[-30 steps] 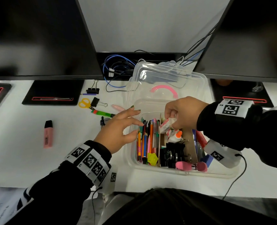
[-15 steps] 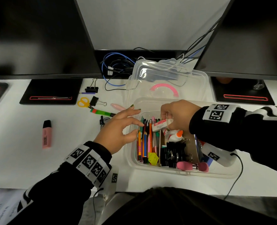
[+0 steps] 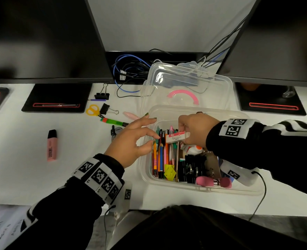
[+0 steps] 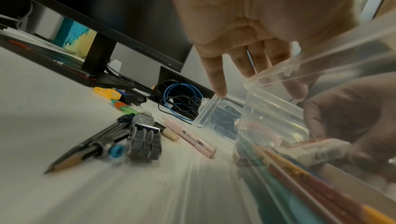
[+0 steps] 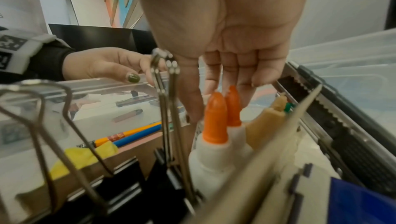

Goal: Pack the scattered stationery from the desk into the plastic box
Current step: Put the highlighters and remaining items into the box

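Pinching a small white eraser [image 3: 177, 138] by its right end, the right hand [image 3: 197, 129] has fingers curled down around it; the eraser, a rectangular block with a red-printed sleeve, lies across the tops of the pens and pencils [image 3: 162, 154] in the left compartment of the plastic box [image 3: 199, 189]. Right wrist arches over the box from the right, knuckles up.

Left hand [image 3: 131, 141] holds nothing: fingers spread and loosely bent, tips at the box's left wall, whether touching cannot be told. Its forearm comes in from the near left.

Box is clear, thin-walled, rounded at the corners, its lid [image 3: 187, 87] open and leaning back on the far side. Inside: black binder clips [image 3: 192, 166] with wire handles, glue bottles [image 5: 216, 141] with orange caps, a yellow folded paper [image 3: 169, 171].

On the white desk [image 3: 23, 177], left of the box: pink highlighter [image 3: 51, 145], yellow-handled scissors [image 3: 93, 110], green marker [image 3: 113, 121], pale pink pen [image 4: 188, 136].
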`<state>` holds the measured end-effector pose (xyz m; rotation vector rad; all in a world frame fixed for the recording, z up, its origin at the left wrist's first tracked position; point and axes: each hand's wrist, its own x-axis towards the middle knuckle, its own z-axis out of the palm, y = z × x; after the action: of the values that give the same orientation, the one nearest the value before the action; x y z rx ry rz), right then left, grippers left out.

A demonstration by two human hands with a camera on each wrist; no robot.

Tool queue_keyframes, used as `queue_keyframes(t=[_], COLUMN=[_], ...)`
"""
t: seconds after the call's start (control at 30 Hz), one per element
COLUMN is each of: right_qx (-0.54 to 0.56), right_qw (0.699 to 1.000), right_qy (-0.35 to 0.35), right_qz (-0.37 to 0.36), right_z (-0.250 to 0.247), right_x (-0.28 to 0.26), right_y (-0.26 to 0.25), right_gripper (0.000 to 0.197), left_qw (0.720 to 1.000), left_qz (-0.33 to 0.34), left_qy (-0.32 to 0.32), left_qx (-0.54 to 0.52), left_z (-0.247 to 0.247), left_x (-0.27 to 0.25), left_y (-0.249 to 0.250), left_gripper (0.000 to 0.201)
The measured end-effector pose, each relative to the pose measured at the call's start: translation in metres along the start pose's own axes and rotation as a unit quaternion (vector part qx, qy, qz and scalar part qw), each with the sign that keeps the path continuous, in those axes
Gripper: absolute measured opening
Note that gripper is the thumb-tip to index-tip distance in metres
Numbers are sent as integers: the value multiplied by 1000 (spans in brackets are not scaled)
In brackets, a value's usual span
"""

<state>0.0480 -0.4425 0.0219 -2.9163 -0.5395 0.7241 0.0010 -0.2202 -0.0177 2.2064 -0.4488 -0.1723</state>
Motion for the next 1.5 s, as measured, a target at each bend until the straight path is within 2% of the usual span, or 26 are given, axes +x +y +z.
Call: queue_keyframes(t=[0.3, 0.47, 0.73, 0.93, 1.13, 1.3, 1.5], right_qx=[74, 38, 1, -44, -43, -37, -91], right_qw=[995, 998, 996, 995, 998, 995, 990], right_qy=[60, -1, -77, -83, -35, -87, -95], right_qz=[-33, -42, -34, -32, -30, -44, -43], right_z=[-32, -48, -34, -25, -28, -32, -24], right_x=[-16, -29, -26, -22, -20, -26, -22], right_y=[-1, 2, 3, 0, -2, -6, -8], right_gripper=[23, 26, 29, 26, 24, 28, 30], left_qw=[1000, 1000, 1000, 1000, 1000, 1000, 1000], left_qz=[-2, 0, 1, -2, -2, -2, -3], left_qy=[1, 2, 3, 3, 1, 1, 1], left_qx=[0, 1, -2, -7, -4, -10, -11], left_z=[0, 0, 1, 1, 1, 1, 1], left_x=[0, 0, -1, -1, -1, 0, 0], left_y=[-1, 0, 1, 1, 1, 0, 0], left_gripper=[24, 23, 23, 23, 23, 23, 23])
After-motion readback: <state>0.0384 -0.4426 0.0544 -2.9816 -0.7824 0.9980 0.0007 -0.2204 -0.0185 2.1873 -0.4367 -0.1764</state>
